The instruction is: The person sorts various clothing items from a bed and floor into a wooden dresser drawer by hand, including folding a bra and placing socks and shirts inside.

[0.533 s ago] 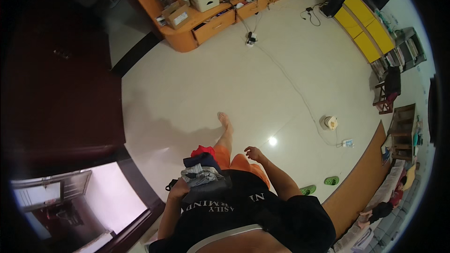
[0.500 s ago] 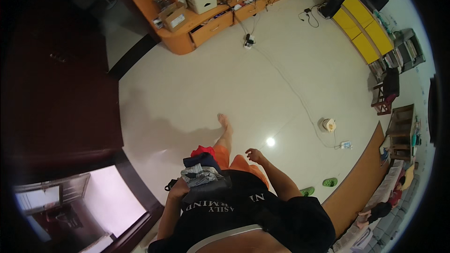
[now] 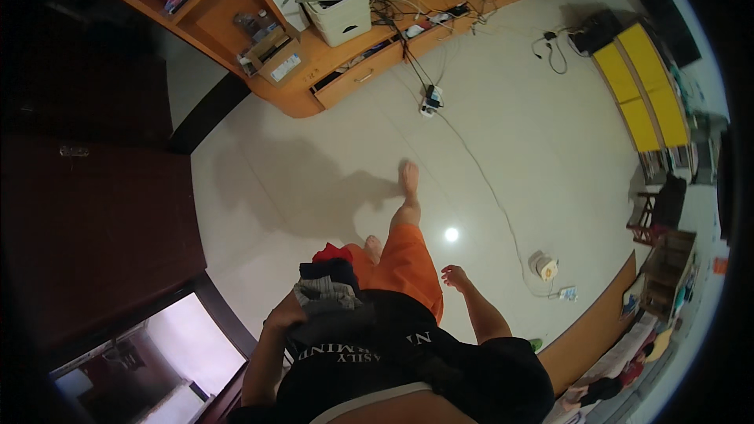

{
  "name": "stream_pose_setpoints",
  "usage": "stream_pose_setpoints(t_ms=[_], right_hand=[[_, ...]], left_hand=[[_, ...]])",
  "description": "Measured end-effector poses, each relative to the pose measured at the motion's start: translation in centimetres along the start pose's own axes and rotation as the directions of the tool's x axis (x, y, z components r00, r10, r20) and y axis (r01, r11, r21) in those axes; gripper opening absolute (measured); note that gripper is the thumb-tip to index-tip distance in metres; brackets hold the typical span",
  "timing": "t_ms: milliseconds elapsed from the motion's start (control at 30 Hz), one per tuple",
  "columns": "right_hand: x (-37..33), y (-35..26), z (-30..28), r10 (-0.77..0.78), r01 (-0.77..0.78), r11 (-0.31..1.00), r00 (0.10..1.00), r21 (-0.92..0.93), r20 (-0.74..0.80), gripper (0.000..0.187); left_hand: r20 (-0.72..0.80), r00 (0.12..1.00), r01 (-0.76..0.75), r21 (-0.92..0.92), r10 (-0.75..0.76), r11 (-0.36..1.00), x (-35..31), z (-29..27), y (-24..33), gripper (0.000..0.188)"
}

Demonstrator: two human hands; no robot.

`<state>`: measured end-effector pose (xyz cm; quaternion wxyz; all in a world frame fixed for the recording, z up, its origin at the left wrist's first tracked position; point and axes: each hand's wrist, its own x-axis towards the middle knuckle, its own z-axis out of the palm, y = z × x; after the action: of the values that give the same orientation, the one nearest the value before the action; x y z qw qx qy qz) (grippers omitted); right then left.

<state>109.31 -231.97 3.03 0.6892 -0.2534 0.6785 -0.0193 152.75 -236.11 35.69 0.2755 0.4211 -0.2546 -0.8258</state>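
A bundle of folded clothes (image 3: 323,287) rests against the front of my black shirt, with red, dark navy and grey patterned pieces in it. My left hand (image 3: 286,311) is closed around the bundle's left side; its fingertips are partly hidden in the cloth. Away from my body on the right hangs my right hand (image 3: 455,276), its fingers loosely curled and apart, with nothing in it. Below it are only the pale floor tiles. My bare legs and orange shorts show mid-stride.
Ahead stands a long wooden cabinet (image 3: 294,107) with drawers ajar. A power strip (image 3: 430,102) trails a cord (image 3: 497,196) across the floor to a small cream round appliance (image 3: 543,267). Yellow drawers (image 3: 640,86) stand far right, a dark door (image 3: 102,196) left. Another person (image 3: 609,387) is on the sofa.
I have stepped forward, so the cabinet and power strip look nearer. My other leg now leads. My right hand has swung slightly right; the clothes stay in my left.
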Motion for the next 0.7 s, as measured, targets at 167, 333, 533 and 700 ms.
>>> stream_pose_setpoints(t_ms=[167, 333, 533, 700], right_hand=[[12.1, -14.9, -4.8, -0.041, 0.046, 0.996, 0.996, -0.078, 0.075, 0.016], [32.0, -27.4, -6.2, -0.479, 0.436, 0.614, 0.868, -0.658, 0.128, 0.017], [41.2, -54.8, 6.8, -0.665, 0.495, 0.102, 0.679, -0.863, 0.310, 0.039], [44.4, -65.2, 12.7, -0.816, 0.472, -0.230, 0.384, -0.851, 0.433, 0.061]], left_hand=[[-0.159, 0.979, 0.104, -0.152, -0.128, 0.983, 8.4, -2.3, 2.7, 0.071], [-0.240, 0.919, 0.201, -0.394, -0.312, 0.897, 16.8, -4.4, 0.9, 0.071], [-0.257, 0.874, 0.187, -0.608, -0.413, 0.772, 23.4, -6.4, -2.4, 0.070], [-0.240, 0.886, 0.131, -0.691, -0.397, 0.710, 28.4, -10.2, -6.9, 0.069]])
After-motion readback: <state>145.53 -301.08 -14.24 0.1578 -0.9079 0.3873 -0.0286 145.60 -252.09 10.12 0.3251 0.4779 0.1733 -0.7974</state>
